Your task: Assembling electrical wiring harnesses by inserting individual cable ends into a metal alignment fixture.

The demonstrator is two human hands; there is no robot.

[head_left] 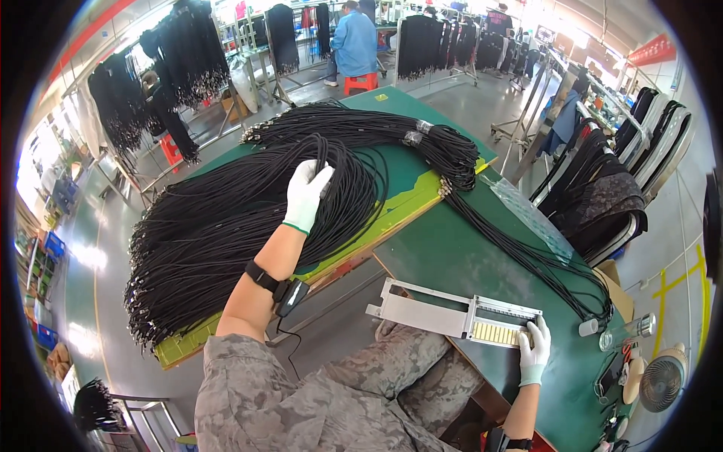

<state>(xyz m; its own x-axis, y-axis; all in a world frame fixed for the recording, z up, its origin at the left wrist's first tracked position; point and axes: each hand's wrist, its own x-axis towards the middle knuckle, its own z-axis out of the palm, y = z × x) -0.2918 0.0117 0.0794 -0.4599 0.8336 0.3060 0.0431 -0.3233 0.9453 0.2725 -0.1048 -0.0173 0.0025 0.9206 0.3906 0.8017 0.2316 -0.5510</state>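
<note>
My left hand [307,194], in a white glove with a green cuff, is closed round a few black cables [322,162]. These belong to a large pile of looped black cables [226,226] with metal ends, spread over the table to the left. My right hand [535,348], gloved too, grips the right end of a long light-metal frame [422,313]. A row of cream-coloured strips [495,333] lies in the frame's right part, beside my thumb. The frame lies across the edge of the green table, its left end above my lap.
Tied black cable bundles [422,135] lie at the back, one trailing right across the green table [452,248]. A clear jar [629,331], a white-capped small container [589,327] and a fan [663,383] are at right. Racks of hanging cables [429,45] and a seated person [354,41] are beyond.
</note>
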